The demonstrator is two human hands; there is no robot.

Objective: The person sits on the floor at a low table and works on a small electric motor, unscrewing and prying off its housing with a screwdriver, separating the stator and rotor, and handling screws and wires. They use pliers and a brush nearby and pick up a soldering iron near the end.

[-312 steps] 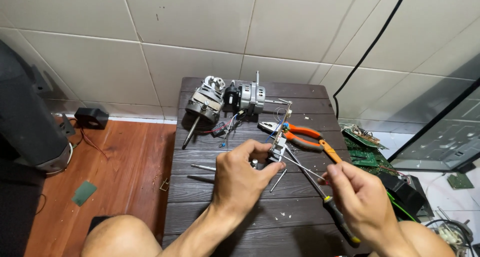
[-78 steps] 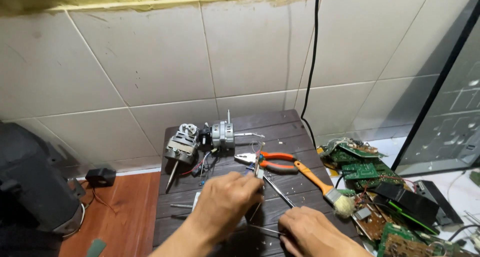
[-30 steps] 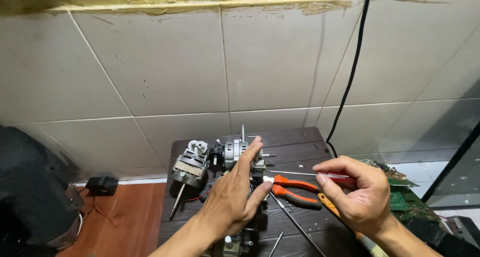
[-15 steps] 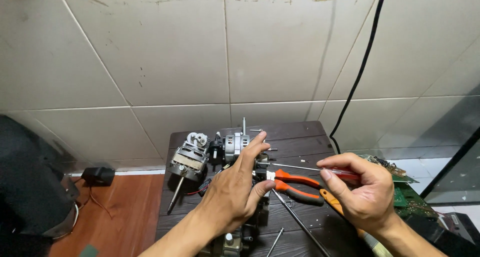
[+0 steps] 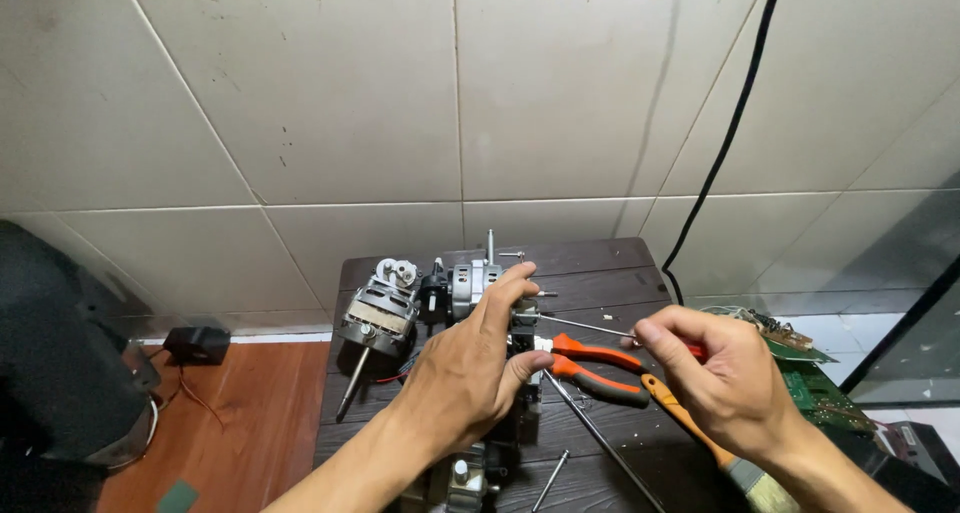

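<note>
Head view, left hand (image 5: 465,373): draped over a small motor part (image 5: 520,348) at mid-table, fingers curled on it.
Right hand (image 5: 720,378): pinches a screwdriver (image 5: 585,326), tip at that part.
Risk: the tip may skid into fingers (image 5: 505,293).
Nearby: orange pliers (image 5: 590,365), fan motor (image 5: 378,313).

Two hands: left hand (image 5: 462,373) and right hand (image 5: 715,373). Two electric motors on the bench (image 5: 600,258): one motor with a long shaft (image 5: 375,318), one grey motor (image 5: 470,283) partly behind the left fingers. One pair of orange-handled pliers (image 5: 590,365). One screwdriver (image 5: 585,326), its handle closed in the right grip. One paintbrush (image 5: 740,468). One long thin rod (image 5: 600,441) and one short pin (image 5: 550,468). One black cable (image 5: 725,138) on the wall. Green circuit boards (image 5: 815,383) at right; number unclear.
</note>
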